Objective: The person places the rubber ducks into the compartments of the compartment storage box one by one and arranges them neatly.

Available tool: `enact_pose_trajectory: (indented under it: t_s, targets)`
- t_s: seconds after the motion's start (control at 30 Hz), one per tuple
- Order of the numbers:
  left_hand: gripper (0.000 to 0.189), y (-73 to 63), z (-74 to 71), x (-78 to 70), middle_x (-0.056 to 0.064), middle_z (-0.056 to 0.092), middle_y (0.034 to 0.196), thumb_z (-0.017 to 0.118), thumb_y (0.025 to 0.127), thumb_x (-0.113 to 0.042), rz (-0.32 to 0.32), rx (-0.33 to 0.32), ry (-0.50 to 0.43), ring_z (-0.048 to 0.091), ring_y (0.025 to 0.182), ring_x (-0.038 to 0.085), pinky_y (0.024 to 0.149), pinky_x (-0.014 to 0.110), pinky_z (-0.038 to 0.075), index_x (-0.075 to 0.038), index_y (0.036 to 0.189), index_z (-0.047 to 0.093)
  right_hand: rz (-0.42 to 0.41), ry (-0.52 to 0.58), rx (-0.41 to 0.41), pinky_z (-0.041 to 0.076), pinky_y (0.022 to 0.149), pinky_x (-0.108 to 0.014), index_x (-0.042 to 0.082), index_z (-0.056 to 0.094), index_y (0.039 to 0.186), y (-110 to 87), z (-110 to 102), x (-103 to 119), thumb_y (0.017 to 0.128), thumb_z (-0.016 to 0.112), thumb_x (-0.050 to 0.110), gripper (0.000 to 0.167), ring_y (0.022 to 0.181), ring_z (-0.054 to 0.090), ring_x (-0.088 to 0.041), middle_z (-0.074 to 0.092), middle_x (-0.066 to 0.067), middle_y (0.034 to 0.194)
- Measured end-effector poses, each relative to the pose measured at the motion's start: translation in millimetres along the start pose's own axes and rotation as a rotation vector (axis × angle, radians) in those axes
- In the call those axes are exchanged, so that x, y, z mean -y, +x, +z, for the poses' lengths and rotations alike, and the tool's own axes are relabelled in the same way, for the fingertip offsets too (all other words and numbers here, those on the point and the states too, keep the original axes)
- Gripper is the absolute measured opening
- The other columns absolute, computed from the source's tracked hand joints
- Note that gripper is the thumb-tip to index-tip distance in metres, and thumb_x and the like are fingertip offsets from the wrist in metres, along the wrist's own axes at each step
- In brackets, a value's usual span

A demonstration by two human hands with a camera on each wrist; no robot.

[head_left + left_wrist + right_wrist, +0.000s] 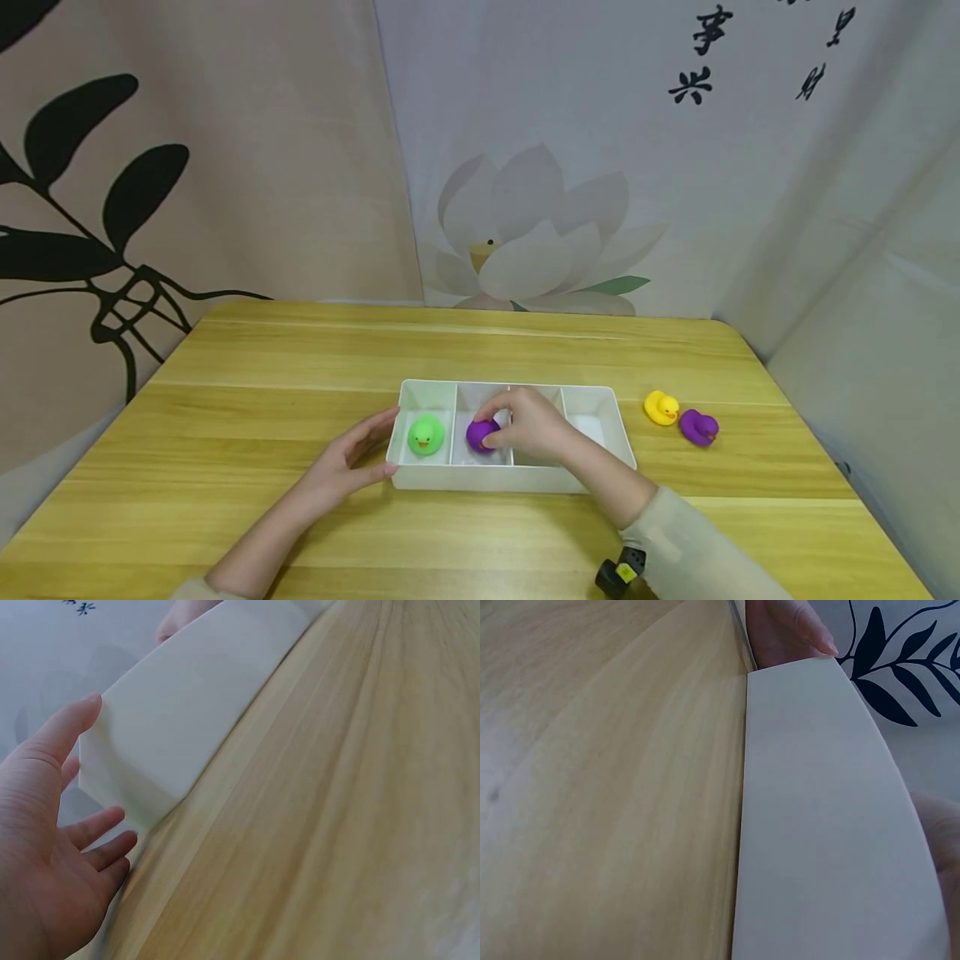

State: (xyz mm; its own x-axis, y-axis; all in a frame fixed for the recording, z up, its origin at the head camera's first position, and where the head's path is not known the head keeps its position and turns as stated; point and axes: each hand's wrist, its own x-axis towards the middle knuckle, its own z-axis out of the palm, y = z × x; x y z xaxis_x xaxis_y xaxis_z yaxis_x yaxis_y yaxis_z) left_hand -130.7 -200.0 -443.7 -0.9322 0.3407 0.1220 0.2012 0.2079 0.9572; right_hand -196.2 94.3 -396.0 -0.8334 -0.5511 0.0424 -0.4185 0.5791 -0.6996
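A white divided tray [480, 477] sits on the table, its compartments in a row. In its leftmost compartment is a green rubber duck [426, 435]. My right hand [528, 427] reaches over the tray and pinches a purple rubber duck [480, 437] between thumb and fingers, inside the second compartment from the left. At the tray's left end, my left hand [341, 467] touches the wall with thumb and fingertips. The left wrist view shows this hand [52, 832] with its fingers loosely extended and the thumb at the tray's corner. In the right wrist view, the tray wall [817, 810] hides the ducks.
Right of the tray, a yellow rubber duck [661, 407] and another purple rubber duck [699, 427] lie on the wooden table [420, 550]. A black device [621, 572] is strapped at the right wrist. Printed cloth [300, 150] hangs behind the table.
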Motion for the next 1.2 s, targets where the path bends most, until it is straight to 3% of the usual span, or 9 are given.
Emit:
enact_pose_trajectory:
  t_s: [0.13, 0.5, 0.8, 1.2]
  targets:
    - [0.071, 0.2, -0.4, 0.2, 0.013, 0.045, 0.142, 0.073, 0.085, -0.017, 0.006, 0.000, 0.007, 0.037, 0.132, 0.034, 0.107, 0.053, 0.025, -0.015, 0.147, 0.038, 0.015, -0.016, 0.008, 0.045, 0.089, -0.041, 0.013, 0.076, 0.093, 1.3, 0.0, 2.1, 0.073, 0.083, 0.010, 0.022, 0.102, 0.058, -0.020, 0.070, 0.005, 0.095]
    - [0.072, 0.0, 0.1, 1.1, 0.013, 0.045, 0.143, 0.073, 0.085, -0.017, 0.005, 0.001, 0.002, 0.037, 0.132, 0.033, 0.108, 0.053, 0.025, -0.015, 0.147, 0.038, 0.049, -0.045, 0.016, 0.042, 0.094, -0.043, 0.017, 0.075, 0.091, 1.2, -1.9, 3.6, 0.072, 0.083, 0.013, 0.021, 0.106, 0.058, -0.021, 0.070, 0.007, 0.096]
    - [0.071, -0.5, 0.9, -0.4, 0.014, 0.044, 0.143, 0.073, 0.085, -0.017, -0.002, -0.001, -0.001, 0.036, 0.133, 0.034, 0.108, 0.054, 0.025, -0.015, 0.147, 0.038, 0.069, -0.014, -0.034, 0.046, 0.060, -0.031, 0.017, 0.074, 0.098, -8.0, -9.0, 8.1, 0.077, 0.080, 0.016, 0.022, 0.067, 0.052, -0.014, 0.068, 0.010, 0.100]
    - [0.071, 0.3, 0.8, -0.8, 0.013, 0.045, 0.143, 0.074, 0.085, -0.017, 0.000, -0.001, 0.002, 0.037, 0.133, 0.033, 0.108, 0.052, 0.025, -0.015, 0.147, 0.038, -0.018, 0.044, -0.152, 0.037, 0.046, -0.025, 0.017, 0.073, 0.103, -34.5, -32.0, 16.9, 0.079, 0.080, 0.017, 0.025, 0.056, 0.044, -0.014, 0.069, 0.002, 0.097]
